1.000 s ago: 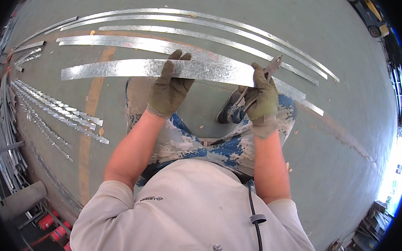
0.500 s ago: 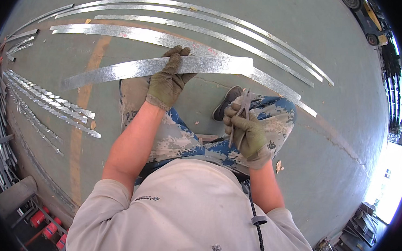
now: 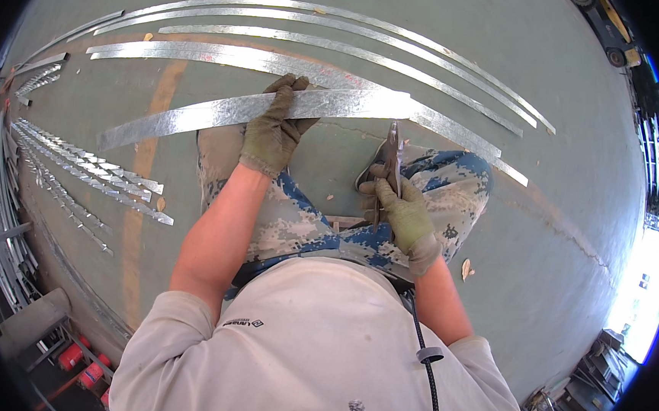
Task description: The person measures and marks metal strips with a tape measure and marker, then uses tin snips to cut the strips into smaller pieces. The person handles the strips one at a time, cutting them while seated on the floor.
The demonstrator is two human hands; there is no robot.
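My left hand [image 3: 270,140], in an olive work glove, grips a flat, shiny galvanized metal strip [image 3: 352,105] near its middle. The strip is raised over my knees, its left end reaching out over the floor. In my right hand [image 3: 409,220], gloved too, is a pair of tin snips [image 3: 394,149], with the fingers wrapped round the handles. The jaws point away from me and lie at the near edge of the strip, close to its right end. Whether they touch it I cannot tell.
Several long metal strips [image 3: 280,36] lie across the floor beyond my hands. Left of me lie notched, bent strips [image 3: 95,166], with stacked metal lengths [image 3: 11,221] along the far left. Red cylinders [image 3: 92,374] stand at lower left; a wheeled vehicle [image 3: 616,56] is at top right.
My right hand has turned the snips upright and brought their jaws up to the strip's edge near its right end. The left hand and strip have barely moved.
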